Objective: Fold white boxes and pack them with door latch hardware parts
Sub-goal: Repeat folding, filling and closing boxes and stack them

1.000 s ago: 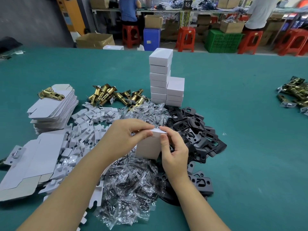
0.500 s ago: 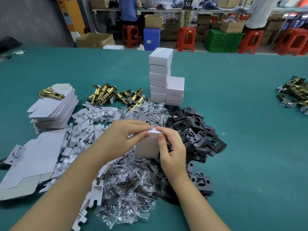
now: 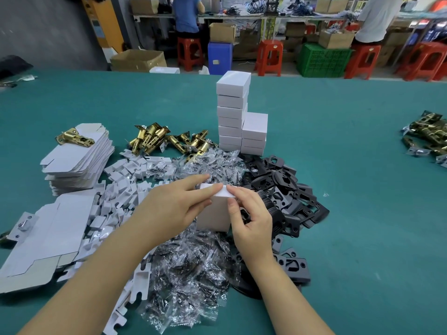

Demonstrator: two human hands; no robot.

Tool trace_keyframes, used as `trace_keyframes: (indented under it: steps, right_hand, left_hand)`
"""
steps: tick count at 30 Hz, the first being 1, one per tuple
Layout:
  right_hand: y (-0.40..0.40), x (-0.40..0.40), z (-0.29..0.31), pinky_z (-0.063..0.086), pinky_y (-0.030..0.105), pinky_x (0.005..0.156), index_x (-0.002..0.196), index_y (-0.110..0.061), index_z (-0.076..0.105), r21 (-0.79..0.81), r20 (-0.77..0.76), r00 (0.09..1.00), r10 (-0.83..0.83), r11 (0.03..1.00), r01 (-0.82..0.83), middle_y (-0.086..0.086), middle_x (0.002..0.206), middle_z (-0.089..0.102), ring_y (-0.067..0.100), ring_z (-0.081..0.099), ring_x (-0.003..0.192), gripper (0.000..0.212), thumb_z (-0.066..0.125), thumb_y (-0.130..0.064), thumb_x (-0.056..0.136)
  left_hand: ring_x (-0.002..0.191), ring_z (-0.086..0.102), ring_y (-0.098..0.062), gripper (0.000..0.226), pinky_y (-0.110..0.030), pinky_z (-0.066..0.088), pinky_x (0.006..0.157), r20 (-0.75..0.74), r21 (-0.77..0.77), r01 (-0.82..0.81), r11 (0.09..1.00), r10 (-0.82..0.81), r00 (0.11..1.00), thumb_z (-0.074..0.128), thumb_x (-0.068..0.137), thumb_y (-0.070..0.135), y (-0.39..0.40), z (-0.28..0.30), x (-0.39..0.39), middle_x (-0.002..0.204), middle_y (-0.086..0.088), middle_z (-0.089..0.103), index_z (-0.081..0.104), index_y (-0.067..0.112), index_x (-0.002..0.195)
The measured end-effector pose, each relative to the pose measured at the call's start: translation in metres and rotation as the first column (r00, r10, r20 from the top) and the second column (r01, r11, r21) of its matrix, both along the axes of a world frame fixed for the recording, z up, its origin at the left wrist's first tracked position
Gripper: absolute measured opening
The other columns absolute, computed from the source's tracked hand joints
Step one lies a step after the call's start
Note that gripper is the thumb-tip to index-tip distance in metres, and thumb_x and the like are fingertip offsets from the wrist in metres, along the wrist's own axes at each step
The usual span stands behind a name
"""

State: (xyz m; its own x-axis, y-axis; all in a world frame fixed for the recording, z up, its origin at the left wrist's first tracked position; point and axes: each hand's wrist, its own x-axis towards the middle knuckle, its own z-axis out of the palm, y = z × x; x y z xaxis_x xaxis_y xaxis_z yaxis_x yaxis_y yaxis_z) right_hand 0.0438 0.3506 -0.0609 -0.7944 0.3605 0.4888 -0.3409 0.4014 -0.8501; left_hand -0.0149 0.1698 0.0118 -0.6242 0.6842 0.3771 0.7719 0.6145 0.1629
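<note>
A small white box stands upright over the pile of clear screw bags. My left hand holds its left side, with fingers laid across the top flap. My right hand pinches the flap's right end, thumb on the box's front edge. Behind stand two stacks of closed white boxes. Brass latches lie to their left, black strike plates to the right of my hands.
Flat box blanks are stacked at the left with one brass latch on top. White card inserts lie scattered beside them. More latches sit at the right edge. People sit at benches beyond the green table.
The box has risen slightly and both hands have closed in over its top flap, pressing it down. The left fingers now lie flatter across the top.
</note>
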Motion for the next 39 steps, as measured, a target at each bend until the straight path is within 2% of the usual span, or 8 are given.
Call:
trace_keyframes:
  steps: [6, 11, 17, 21, 24, 30, 34, 39]
  right_hand:
    - [-0.002, 0.002, 0.004, 0.044, 0.014, 0.098, 0.114, -0.016, 0.078, 0.016, -0.018, 0.999, -0.047, 0.999, 0.047, 0.001, 0.120, 0.062, 0.004, 0.056, 0.117, 0.023, 0.064, -0.026, 0.099]
    - [-0.001, 0.009, 0.020, 0.045, 0.012, 0.077, 0.116, -0.028, 0.074, -0.064, 0.003, 0.998, -0.063, 0.996, 0.063, -0.011, 0.093, 0.054, 0.003, 0.055, 0.086, 0.029, 0.057, -0.042, 0.098]
    - [0.012, 0.014, 0.044, 0.031, 0.020, 0.036, 0.140, -0.033, 0.058, -0.740, 0.254, 0.832, 0.493, 0.652, -0.161, -0.002, 0.062, 0.054, 0.008, 0.037, 0.041, 0.066, 0.057, -0.074, 0.087]
    - [0.012, 0.013, 0.061, 0.032, 0.019, 0.034, 0.139, -0.014, 0.056, -0.846, 0.196, 0.722, 0.663, 0.487, -0.218, 0.003, 0.070, 0.061, 0.009, 0.039, 0.038, 0.072, 0.045, -0.069, 0.094]
    - [0.014, 0.009, 0.072, 0.035, 0.019, 0.031, 0.121, -0.002, 0.058, -0.816, 0.280, 0.709, 0.647, 0.549, -0.179, 0.006, 0.072, 0.065, 0.010, 0.048, 0.039, 0.051, 0.059, -0.047, 0.098]
    - [0.044, -0.021, 0.083, 0.040, 0.018, 0.036, 0.127, -0.011, 0.061, -0.796, 0.320, 0.824, 0.469, 0.604, -0.035, 0.004, 0.075, 0.072, 0.009, 0.055, 0.047, 0.028, 0.060, -0.022, 0.101]
    - [0.073, -0.062, 0.090, 0.049, 0.020, 0.042, 0.125, -0.018, 0.058, -0.722, 0.327, 0.909, 0.260, 0.689, 0.063, 0.001, 0.070, 0.076, 0.009, 0.062, 0.051, 0.020, 0.051, -0.019, 0.106]
    - [0.106, -0.132, 0.098, 0.050, 0.019, 0.043, 0.139, -0.008, 0.050, -0.633, 0.396, 0.914, 0.087, 0.747, 0.203, 0.016, 0.114, 0.063, 0.010, 0.067, 0.049, 0.035, 0.052, -0.018, 0.106]
  left_hand:
    - [0.076, 0.061, -0.008, 0.055, -0.025, 0.054, 0.064, 0.515, 0.156, -0.194, 0.969, 0.088, 0.853, 0.071, 0.093, 0.038, 0.003, -0.011, -0.004, 0.106, 0.020, 0.065, 0.047, 0.053, 0.139]
    - [0.070, 0.066, -0.007, 0.032, -0.034, 0.058, 0.064, 0.566, 0.200, -0.268, 0.943, 0.112, 0.817, 0.076, 0.090, 0.030, 0.008, 0.000, 0.001, 0.097, 0.020, 0.069, 0.061, 0.044, 0.113]
    - [0.077, 0.061, -0.009, 0.042, -0.033, 0.056, 0.065, 0.100, 0.319, -0.157, 0.935, 0.131, 0.986, 0.078, 0.085, 0.022, 0.005, 0.026, 0.021, 0.110, 0.010, 0.070, 0.067, 0.023, 0.125]
    - [0.071, 0.069, -0.028, 0.034, -0.037, 0.059, 0.052, -0.413, 0.187, 0.075, 0.980, 0.009, 0.911, 0.072, 0.085, -0.004, 0.006, 0.020, 0.028, 0.114, -0.017, 0.072, 0.073, 0.004, 0.118]
    - [0.081, 0.071, -0.033, 0.035, -0.041, 0.062, 0.062, -0.472, 0.213, 0.136, 0.968, -0.020, 0.881, 0.068, 0.086, -0.010, 0.006, 0.010, 0.025, 0.119, -0.024, 0.069, 0.073, 0.003, 0.119]
    - [0.069, 0.059, -0.006, 0.054, -0.021, 0.058, 0.061, 0.106, 0.502, -0.246, 0.829, 0.223, 0.969, 0.065, 0.093, 0.006, 0.021, -0.007, -0.010, 0.139, -0.002, 0.049, 0.050, 0.021, 0.143]
    - [0.061, 0.056, -0.003, 0.041, -0.010, 0.048, 0.053, 0.656, 0.570, -0.639, 0.517, 0.182, 0.733, 0.062, 0.098, 0.018, 0.038, -0.034, -0.034, 0.116, 0.008, 0.058, 0.054, 0.026, 0.137]
    - [0.052, 0.053, 0.003, 0.029, -0.014, 0.044, 0.046, 0.763, 0.547, -0.692, 0.471, 0.061, 0.644, 0.060, 0.100, 0.019, 0.048, -0.060, -0.046, 0.114, 0.006, 0.061, 0.058, 0.033, 0.126]
